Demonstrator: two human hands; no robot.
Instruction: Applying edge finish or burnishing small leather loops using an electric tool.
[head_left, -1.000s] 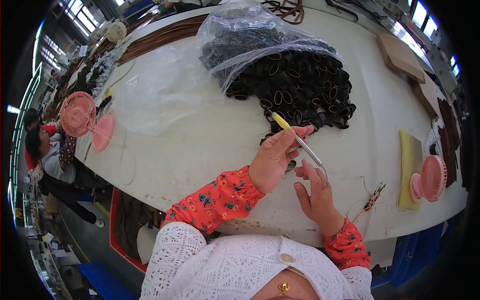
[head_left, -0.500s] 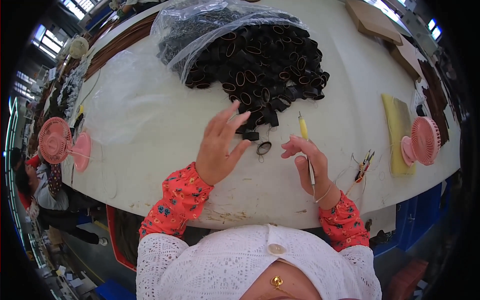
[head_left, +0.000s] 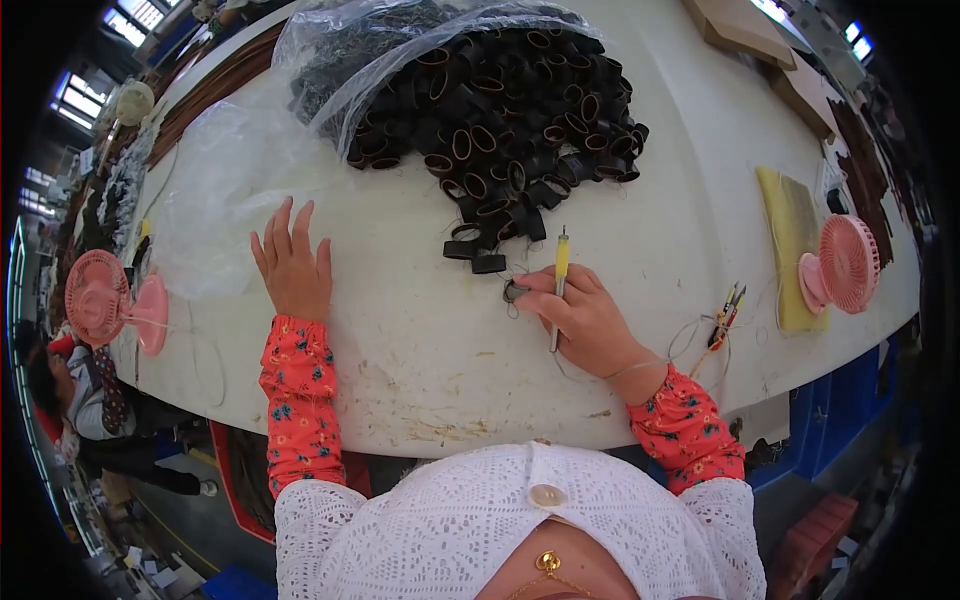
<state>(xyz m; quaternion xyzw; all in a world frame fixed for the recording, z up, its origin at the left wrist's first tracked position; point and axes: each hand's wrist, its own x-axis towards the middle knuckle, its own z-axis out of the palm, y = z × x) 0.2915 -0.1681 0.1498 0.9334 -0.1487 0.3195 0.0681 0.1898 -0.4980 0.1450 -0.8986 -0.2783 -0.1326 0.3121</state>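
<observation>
My left hand (head_left: pixel 296 270) is held over the table, left of the pile, with its fingers stretched apart and nothing in it. My right hand (head_left: pixel 588 318) grips a slim pen-shaped tool (head_left: pixel 562 262) with a yellow grip, a silver shaft and a thin tip pointing away from me. A small dark loop (head_left: pixel 513 291) with loose threads is at that hand's thumb and forefinger; whether they pinch it or only touch it I cannot tell. Just beyond lies a large heap of short black band loops (head_left: pixel 488 205) with brownish edges, several of them strayed toward me.
Clear plastic sheeting (head_left: pixel 345 115) partly covers the heap. Pink fans (head_left: pixel 848 262) stand at both sides of the white table (head_left: pixel 420 395), the right one by a yellow pad (head_left: pixel 785 240). Thin-handled tools (head_left: pixel 728 318) and a cord lie at right; cardboard (head_left: pixel 740 30) is far right.
My left hand has moved left, away from the heap, fingers spreading. My right hand has moved left to the small dark loop, still holding the pen-shaped tool.
</observation>
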